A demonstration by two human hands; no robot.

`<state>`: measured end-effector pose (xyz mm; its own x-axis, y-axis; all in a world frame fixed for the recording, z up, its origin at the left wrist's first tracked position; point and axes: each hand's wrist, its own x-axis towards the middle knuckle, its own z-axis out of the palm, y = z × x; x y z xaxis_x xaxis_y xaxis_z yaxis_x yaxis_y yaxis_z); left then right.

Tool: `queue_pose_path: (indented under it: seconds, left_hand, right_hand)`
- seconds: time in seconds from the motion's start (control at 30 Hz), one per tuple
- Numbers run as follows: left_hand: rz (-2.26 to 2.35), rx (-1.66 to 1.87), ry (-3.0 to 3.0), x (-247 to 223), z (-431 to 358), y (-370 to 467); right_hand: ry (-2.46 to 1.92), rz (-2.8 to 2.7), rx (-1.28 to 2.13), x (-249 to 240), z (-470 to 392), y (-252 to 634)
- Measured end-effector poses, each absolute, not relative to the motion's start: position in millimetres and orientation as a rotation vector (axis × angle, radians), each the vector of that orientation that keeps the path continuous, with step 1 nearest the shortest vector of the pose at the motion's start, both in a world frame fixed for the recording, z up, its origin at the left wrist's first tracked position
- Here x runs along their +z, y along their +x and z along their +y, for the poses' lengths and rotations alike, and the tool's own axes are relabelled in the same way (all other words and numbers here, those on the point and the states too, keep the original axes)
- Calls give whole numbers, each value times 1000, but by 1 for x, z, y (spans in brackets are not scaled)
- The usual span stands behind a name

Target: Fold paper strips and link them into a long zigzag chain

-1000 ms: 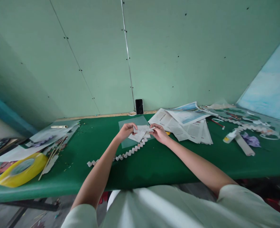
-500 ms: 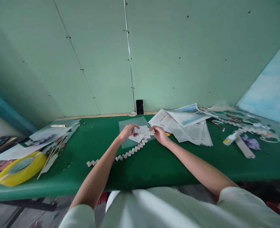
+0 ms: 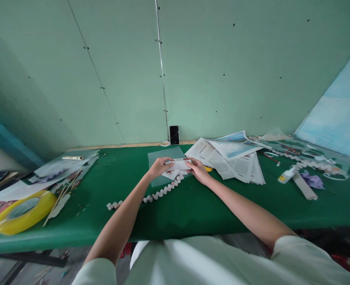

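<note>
A small white paper strip (image 3: 180,164) is stretched between my two hands. My left hand (image 3: 160,166) grips its left end, fingers closed. At the right end, my right hand (image 3: 196,168) pinches the paper. Below the strip, a zigzag chain of folded paper (image 3: 164,191) runs down-left across the green table (image 3: 186,213) and passes behind my left forearm. Other small white papers (image 3: 171,173) lie under my hands, on a translucent sheet (image 3: 155,156).
A phone (image 3: 174,135) leans on the wall. Newspapers (image 3: 240,166) lie right of centre, a glue bottle (image 3: 286,175) and purple crumpled paper (image 3: 313,180) farther right. Yellow tape (image 3: 23,211), thin sticks (image 3: 62,198) and sheets (image 3: 48,166) are at left.
The strip between my hands now looks flatter and straighter. My right hand's fingers have come over its right end, and my left hand has shifted slightly. The view has moved a little.
</note>
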<state>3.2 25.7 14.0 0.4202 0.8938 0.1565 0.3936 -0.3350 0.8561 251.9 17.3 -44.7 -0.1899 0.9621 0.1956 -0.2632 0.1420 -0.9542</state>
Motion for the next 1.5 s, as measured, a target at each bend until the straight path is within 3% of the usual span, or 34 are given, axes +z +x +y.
queue_pose_path:
  seconds: [0.9,1.5]
  left_hand:
    - [1004,833,1800,6,30,6]
    - [1032,719,2116,20,16,12]
  right_hand:
    - [-982,-1586,1009,-46,20,256]
    - [-948,-1922,722,-29,14,272]
